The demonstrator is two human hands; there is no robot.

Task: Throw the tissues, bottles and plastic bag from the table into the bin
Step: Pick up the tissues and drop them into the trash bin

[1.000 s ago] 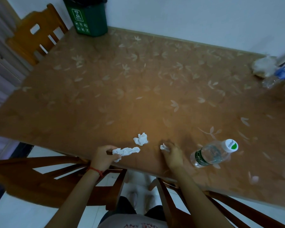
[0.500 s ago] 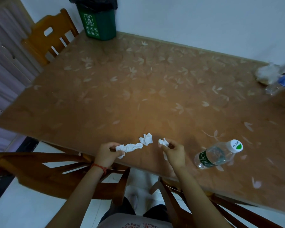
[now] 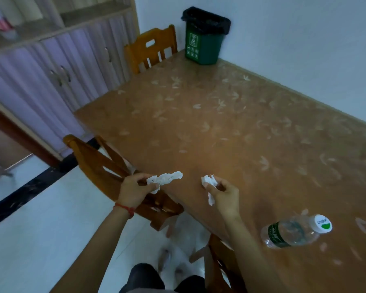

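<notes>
left hand (image 3: 133, 190): pinched shut on a long twisted tissue (image 3: 164, 179), held over the near table edge, off the surface. Red cord on the wrist.
right hand (image 3: 223, 192): fingers closed on a crumpled tissue wad (image 3: 209, 181), one tail hanging below the thumb. Held just above the table near its front edge.
tissues: both in hand, apart from each other, neither touching the table as far as I can tell.
bottle (image 3: 294, 231): clear plastic, green label, white cap, lying on its side on the table right of the right forearm, cap pointing right. Untouched.
bin (image 3: 204, 38): green, black liner, open top, standing on the far corner of the table against the wall. Well apart from both hands.
table (image 3: 230, 127): brown top with pale leaf print, long side against the wall.
chairs: one wooden chair (image 3: 151, 48) at the far end just left of the bin, another chair back (image 3: 106, 163) below the left hand.
cabinet (image 3: 51, 66): lilac doors along the left wall.
image: blurred at the edges, fine detail unclear.
</notes>
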